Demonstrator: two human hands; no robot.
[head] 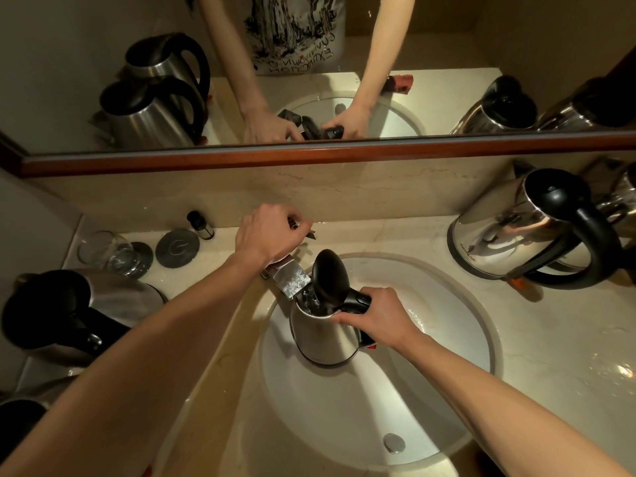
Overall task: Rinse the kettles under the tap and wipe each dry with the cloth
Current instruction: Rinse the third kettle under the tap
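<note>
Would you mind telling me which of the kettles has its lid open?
The kettle in the sink, held by the right hand under the tap; its black lid stands up. The kettles on the counter left and right are closed.

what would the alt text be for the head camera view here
A person's right hand holds a steel kettle, lid open, by its handle under the tap spout over a white sink, while the left hand grips the tap handle. More kettles stand on the counter either side, below a mirror.
</note>
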